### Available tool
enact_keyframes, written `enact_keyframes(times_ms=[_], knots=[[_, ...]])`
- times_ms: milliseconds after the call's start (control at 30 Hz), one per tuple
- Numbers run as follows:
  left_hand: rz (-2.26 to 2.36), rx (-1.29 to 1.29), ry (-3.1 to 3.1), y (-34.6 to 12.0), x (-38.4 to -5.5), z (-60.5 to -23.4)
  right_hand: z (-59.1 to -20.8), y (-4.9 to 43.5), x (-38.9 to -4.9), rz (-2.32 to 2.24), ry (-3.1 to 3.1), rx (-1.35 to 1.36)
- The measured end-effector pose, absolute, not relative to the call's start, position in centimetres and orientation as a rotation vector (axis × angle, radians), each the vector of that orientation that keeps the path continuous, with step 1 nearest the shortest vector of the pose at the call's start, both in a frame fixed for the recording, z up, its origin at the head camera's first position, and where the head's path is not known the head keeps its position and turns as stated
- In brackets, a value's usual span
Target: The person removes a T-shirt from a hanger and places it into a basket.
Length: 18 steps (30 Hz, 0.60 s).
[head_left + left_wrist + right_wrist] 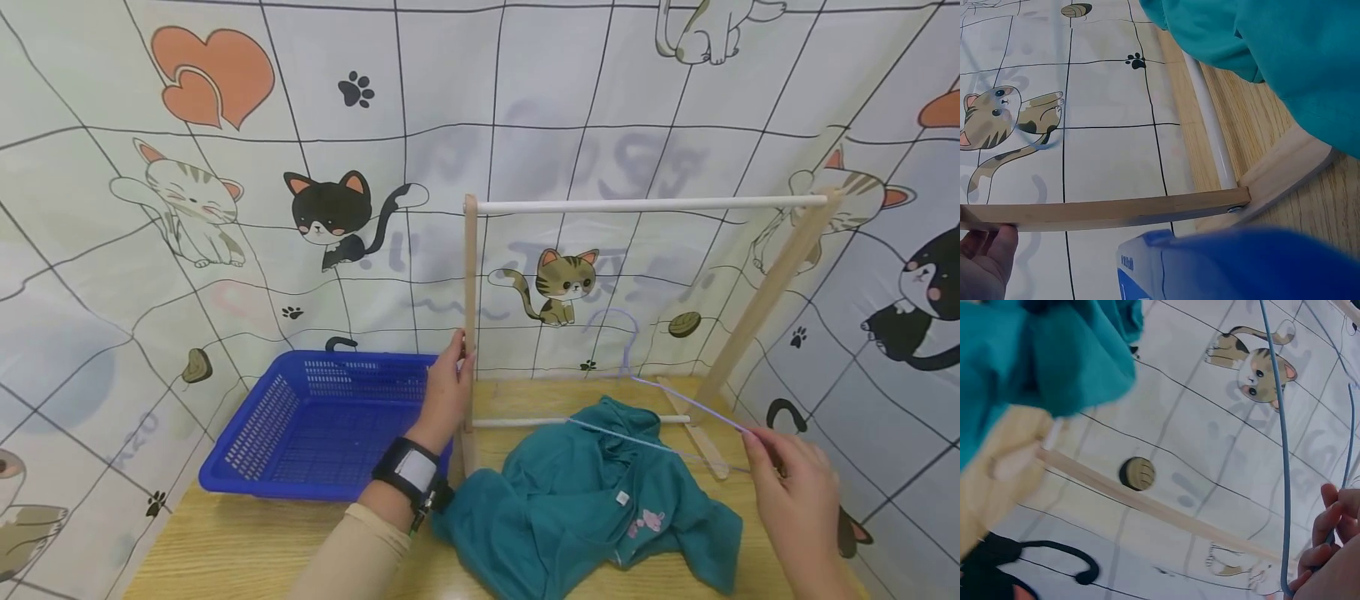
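"Starting with the hanger (1285, 462): where do we have it?"

"In the right hand (795, 483), whose fingers (1327, 522) pinch one end of the wire. From there its long axis slants up and leftward in the head view, hook (637, 330) towards the rack (774, 292), below the top rail (652, 205)."

"And the teal garment (570, 500)?"

"Heaped on the tabletop (225, 542), left of those fingers and lower, partly covering the lower rail (517, 422). The wire crosses over it in the head view; whether they touch, we cannot tell."

"Left hand (447, 379)?"

"Grasping the left upright (471, 275), well apart from the hanger. The right is the hanger's only hand."

"Containers?"

"One blue basket (277, 490), just beside that upright, on its left. We make out slotted walls and floor, no contents in sight; the left forearm (360, 546) and hand hide its right end."
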State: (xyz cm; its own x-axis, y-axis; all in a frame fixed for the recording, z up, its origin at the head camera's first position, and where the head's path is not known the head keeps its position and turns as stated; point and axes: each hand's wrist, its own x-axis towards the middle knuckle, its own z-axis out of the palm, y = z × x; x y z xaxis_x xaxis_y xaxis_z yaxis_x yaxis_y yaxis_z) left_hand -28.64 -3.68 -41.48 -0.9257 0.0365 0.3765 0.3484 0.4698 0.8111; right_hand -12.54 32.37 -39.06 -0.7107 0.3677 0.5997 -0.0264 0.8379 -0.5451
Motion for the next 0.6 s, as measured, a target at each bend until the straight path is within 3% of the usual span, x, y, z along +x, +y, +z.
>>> enact_keyframes(times_ms=[600], knots=[[-1.365,-0.296,-2.433,-3.3,-28.4,-41.4,-30.3,32.0,-16.7,0.671,-2.053,-0.186]])
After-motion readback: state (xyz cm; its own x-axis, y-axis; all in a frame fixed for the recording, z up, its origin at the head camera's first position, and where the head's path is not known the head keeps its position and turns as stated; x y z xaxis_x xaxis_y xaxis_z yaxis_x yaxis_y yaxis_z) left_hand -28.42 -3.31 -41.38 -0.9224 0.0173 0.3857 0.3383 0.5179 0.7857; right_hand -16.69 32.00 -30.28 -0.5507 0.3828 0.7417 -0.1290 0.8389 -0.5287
